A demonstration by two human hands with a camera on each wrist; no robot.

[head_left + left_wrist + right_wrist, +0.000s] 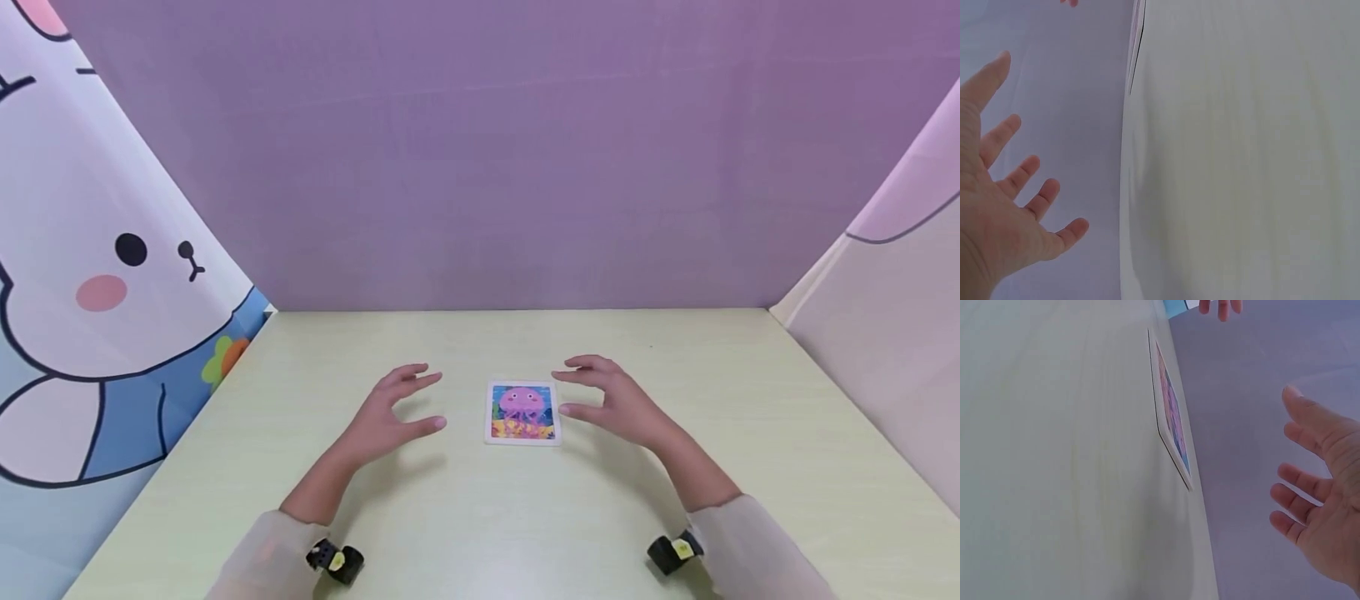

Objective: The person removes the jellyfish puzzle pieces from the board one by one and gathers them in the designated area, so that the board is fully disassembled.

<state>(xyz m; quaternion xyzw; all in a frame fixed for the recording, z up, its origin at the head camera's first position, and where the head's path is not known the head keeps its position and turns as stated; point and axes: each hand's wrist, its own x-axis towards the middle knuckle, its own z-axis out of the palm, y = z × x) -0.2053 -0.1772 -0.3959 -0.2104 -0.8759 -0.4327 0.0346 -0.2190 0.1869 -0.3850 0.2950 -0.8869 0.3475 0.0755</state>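
Observation:
A square picture card [522, 413] with a white border lies flat on the table, showing a pink jellyfish over a blue and yellow sea scene. To its left, my left hand [393, 417] hovers above the table, fingers spread and thumb apart, holding nothing. On the other side, my right hand [611, 398] is held in the air with its fingertips close to the card's right edge. Its fingers are loosely bent, and nothing lies between them. In the right wrist view the card [1171, 412] appears edge-on, apart from the right hand [1329, 494].
The pale wooden table [480, 517] reaches back to a purple cloth wall [510, 167]. On the left hangs a cloth with a printed cartoon animal [60, 275]; a light cloth [892, 333] stands on the right. Small black cameras [345, 565] sit at both wrists.

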